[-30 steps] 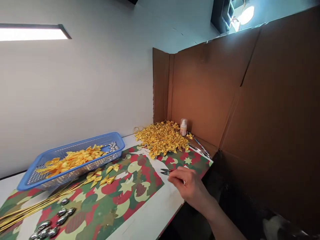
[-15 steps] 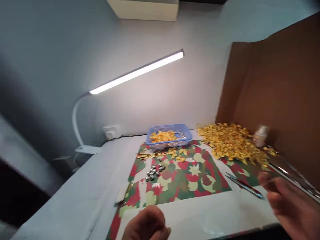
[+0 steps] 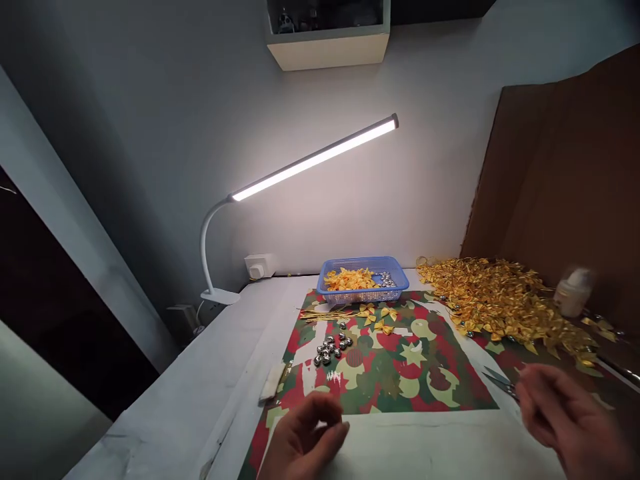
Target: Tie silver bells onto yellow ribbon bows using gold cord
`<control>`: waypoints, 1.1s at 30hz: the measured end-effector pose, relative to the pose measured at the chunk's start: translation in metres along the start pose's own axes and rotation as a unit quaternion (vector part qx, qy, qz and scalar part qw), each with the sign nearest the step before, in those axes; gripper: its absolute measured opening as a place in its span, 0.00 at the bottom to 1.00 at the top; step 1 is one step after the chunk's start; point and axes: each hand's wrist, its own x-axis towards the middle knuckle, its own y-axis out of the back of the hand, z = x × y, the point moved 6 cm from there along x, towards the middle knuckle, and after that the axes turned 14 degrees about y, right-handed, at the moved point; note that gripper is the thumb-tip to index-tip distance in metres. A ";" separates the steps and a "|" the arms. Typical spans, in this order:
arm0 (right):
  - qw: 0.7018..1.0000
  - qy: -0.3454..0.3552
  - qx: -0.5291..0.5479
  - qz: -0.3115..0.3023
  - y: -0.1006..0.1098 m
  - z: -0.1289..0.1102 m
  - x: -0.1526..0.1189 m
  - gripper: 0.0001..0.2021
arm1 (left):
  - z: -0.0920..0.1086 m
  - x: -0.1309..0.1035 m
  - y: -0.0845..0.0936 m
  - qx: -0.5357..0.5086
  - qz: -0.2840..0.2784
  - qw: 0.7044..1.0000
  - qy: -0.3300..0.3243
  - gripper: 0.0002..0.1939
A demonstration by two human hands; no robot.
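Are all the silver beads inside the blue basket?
No, a cluster of silver beads lies on the camouflage-patterned sheet, in front of the blue basket.

The single head view looks forward and down from above and behind the left grip [image 3: 331,427] and right grip [image 3: 525,387], close to both, over the desk [image 3: 200,387] towards the wall [image 3: 430,180] beyond them.

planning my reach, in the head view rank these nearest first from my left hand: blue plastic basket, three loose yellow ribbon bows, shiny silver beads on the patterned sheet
1. Silver beads, just ahead
2. Yellow bows, farther ahead, slightly right
3. Blue basket, behind the bows, near the wall
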 end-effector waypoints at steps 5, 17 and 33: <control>0.993 -0.018 -0.068 -0.095 -0.023 0.035 -0.007 0.24 | 0.046 0.034 -0.011 0.175 0.053 0.980 -0.077 0.09; 0.972 0.065 -0.167 -0.154 -0.030 0.037 -0.013 0.22 | 0.062 0.161 -0.113 0.462 0.010 0.882 -0.092 0.16; 0.968 0.083 0.018 -0.237 -0.070 0.001 -0.041 0.11 | 0.043 0.019 -0.088 0.041 -0.194 0.973 0.118 0.12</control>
